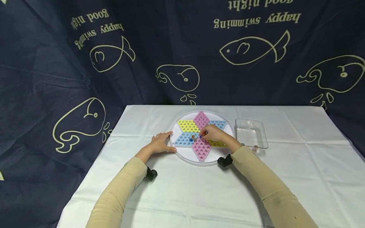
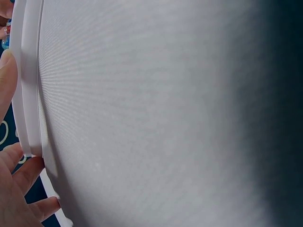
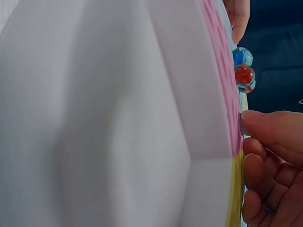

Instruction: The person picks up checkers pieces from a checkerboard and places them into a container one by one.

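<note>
A round white Chinese checkers board with a pink, yellow and blue star of small pits lies on the table. My right hand is over the star's middle, pinching a dark blue marble low against the pits. Just left of it a few glass marbles, orange-red and blue, cluster on the blue section; the right wrist view shows a red marble and a blue marble there. My left hand touches the board's left rim, thumb and fingers spread apart.
Right of the board stands a clear plastic box. A few marbles, including a reddish one, show at its near side, partly behind the right forearm. White cloth covers the table, and a dark printed curtain hangs behind it.
</note>
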`<action>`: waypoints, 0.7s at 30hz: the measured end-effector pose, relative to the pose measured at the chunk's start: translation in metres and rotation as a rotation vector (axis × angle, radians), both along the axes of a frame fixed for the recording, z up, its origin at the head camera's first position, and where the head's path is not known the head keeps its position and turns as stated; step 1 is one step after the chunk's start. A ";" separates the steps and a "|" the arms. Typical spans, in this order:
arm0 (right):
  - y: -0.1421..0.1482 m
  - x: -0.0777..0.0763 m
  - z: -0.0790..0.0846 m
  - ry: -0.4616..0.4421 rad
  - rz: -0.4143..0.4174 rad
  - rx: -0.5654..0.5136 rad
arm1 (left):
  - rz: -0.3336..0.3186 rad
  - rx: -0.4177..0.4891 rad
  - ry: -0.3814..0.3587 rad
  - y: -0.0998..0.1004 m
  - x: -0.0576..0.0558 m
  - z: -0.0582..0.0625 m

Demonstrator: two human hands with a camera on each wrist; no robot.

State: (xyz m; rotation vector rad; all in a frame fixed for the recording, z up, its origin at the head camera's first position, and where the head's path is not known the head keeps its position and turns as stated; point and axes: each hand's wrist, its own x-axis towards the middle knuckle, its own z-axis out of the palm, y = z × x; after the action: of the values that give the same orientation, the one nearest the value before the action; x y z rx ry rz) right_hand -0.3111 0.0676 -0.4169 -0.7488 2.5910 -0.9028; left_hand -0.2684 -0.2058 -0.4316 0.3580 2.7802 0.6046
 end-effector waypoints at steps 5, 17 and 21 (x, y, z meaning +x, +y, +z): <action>-0.001 -0.001 -0.002 0.015 0.008 0.018 | 0.001 0.005 0.000 0.000 0.001 0.001; 0.000 -0.002 -0.004 0.025 0.012 0.011 | 0.004 0.016 -0.004 -0.001 0.001 0.000; 0.001 -0.001 -0.001 0.007 0.005 0.007 | 0.005 0.013 -0.003 -0.001 0.001 -0.001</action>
State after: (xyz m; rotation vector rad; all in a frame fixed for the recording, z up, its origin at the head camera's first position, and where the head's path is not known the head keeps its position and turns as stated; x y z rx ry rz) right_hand -0.3121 0.0684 -0.4175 -0.7577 2.5963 -0.8909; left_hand -0.2677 -0.2064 -0.4327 0.3524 2.7764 0.6243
